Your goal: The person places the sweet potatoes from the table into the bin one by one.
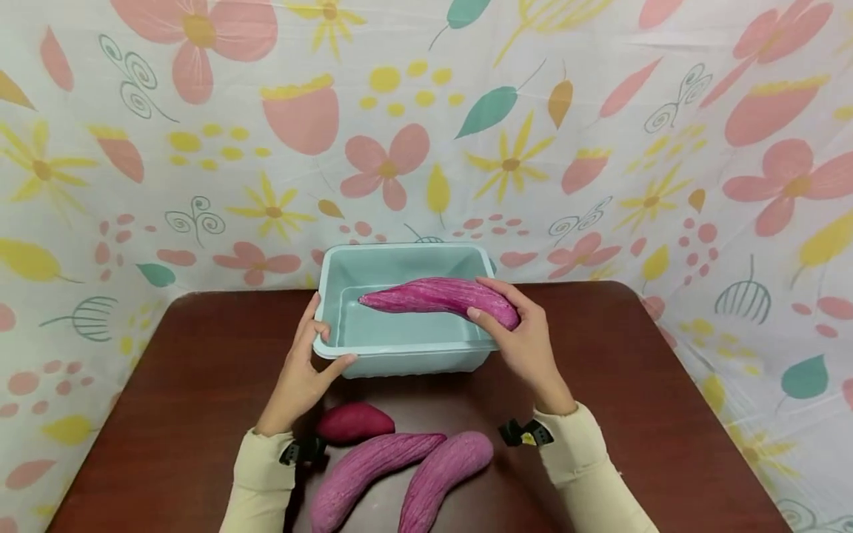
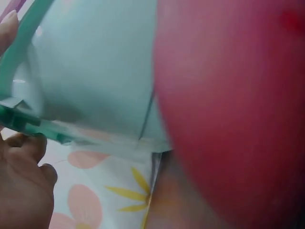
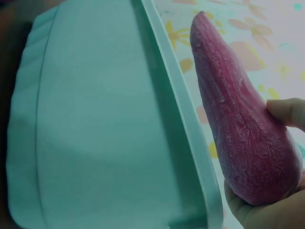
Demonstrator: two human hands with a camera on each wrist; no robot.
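Your right hand (image 1: 529, 346) pinches the long purple vegetable (image 1: 426, 296) by its thick, rounded end, thumb along the near side and fingers on the far side. The rest of its length reaches out to the left of that grip, so the narrow tip points away from your palm, well apart from the fingers. It hangs above the opening of the pale blue bin (image 1: 413, 363), lying lengthwise across it, with the gripped end near the right rim; the right wrist view shows it beyond and clear of that rim. Your left hand (image 1: 296, 381) grips the bin's left end, thumb at the near corner and fingers bent about the rim. Below the bin, on the brown table (image 1: 653, 392), a dark red tuber (image 1: 355, 423) lies just beside your left wrist, and nearer you are two more vegetables, the left purple one (image 1: 369, 474) and the right purple one (image 1: 448, 477), both slanting, their upper parts close together.
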